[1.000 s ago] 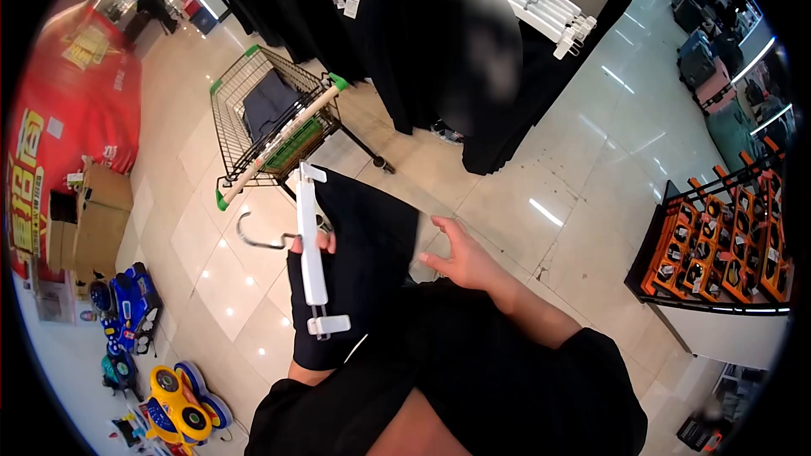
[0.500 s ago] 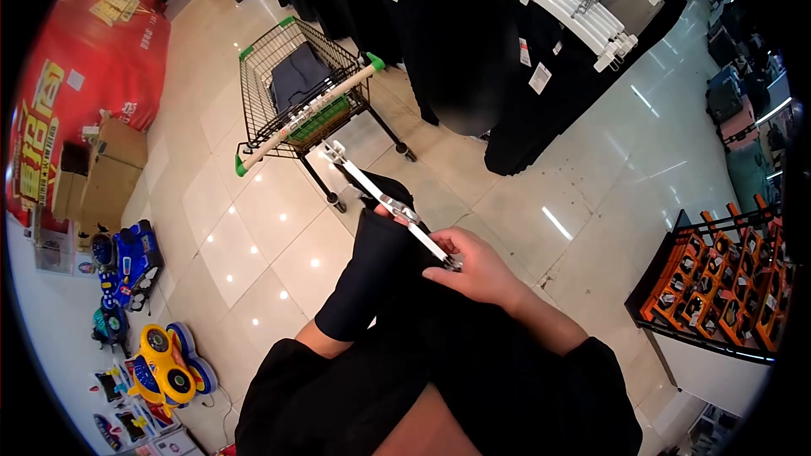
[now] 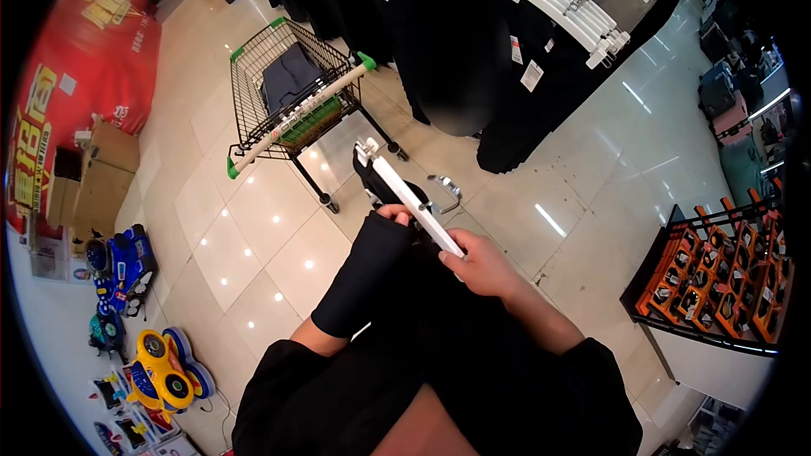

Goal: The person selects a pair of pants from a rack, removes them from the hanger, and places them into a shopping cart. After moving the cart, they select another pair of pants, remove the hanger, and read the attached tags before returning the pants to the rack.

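Observation:
A white clothes hanger [image 3: 414, 203] with a metal hook [image 3: 448, 192] slants in front of me, its hook turned to the right. My right hand [image 3: 483, 263] is closed around its near end, thumb on top. The fingers of my left hand [image 3: 394, 214] curl against the hanger's left side near the middle; the rest of that hand is partly hidden. A dark tube of cloth [image 3: 359, 274] covers my left forearm up to the fingers. Black cloth [image 3: 372, 173] shows at the hanger's far end and beneath it, merging with my black clothes.
Ahead stands a shopping cart [image 3: 291, 89] with folded dark clothing [image 3: 291, 76] inside. Black garments hang on a rack with white hangers [image 3: 574, 13] beyond. An orange boxed-goods display [image 3: 718, 279] is at right; toy vehicles [image 3: 160, 371] and cardboard boxes [image 3: 106, 169] are at left.
The hanger has turned over, so its hook now sticks out to the right and its broad white side shows. My right hand has shifted slightly right along with it.

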Demonstrator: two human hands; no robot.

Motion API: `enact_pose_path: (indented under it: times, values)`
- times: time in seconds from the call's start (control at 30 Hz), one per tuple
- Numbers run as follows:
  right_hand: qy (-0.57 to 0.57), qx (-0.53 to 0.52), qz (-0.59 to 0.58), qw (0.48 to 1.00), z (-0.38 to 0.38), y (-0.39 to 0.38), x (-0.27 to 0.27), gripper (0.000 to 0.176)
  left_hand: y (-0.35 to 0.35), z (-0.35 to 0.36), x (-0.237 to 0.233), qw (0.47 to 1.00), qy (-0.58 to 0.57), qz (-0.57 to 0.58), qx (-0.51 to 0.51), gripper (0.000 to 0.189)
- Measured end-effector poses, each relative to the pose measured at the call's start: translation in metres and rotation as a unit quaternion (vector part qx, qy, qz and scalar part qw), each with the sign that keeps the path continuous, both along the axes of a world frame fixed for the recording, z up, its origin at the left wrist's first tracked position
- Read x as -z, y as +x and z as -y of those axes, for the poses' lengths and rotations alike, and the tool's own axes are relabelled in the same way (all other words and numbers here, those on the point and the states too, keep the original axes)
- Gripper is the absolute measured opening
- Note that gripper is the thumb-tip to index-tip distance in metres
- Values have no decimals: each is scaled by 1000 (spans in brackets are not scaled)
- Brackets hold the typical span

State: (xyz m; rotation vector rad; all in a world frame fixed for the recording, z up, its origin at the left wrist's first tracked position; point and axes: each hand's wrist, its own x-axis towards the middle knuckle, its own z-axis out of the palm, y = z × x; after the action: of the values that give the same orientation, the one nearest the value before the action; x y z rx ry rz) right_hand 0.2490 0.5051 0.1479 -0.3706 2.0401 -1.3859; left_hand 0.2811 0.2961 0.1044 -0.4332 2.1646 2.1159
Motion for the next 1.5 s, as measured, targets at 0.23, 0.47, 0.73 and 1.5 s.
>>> enact_pose_path:
  times: [0.23,0.47,0.73,1.5]
  values:
    - [-39,46,-17,998,-13,-8,9,27,6,26,16,908,-364,-203,37,15]
    - [-69,65,10,995,-24,-11,7,27,84,39,59,851,-438,107,270,19]
    - [-82,16,28,996,-30,-14,5,26,144,47,134,841,-332,273,327,23]
    - [-46,-227,-255,939,-24,-52,-48,26,-22,35,-139,674,-669,-254,185,29]
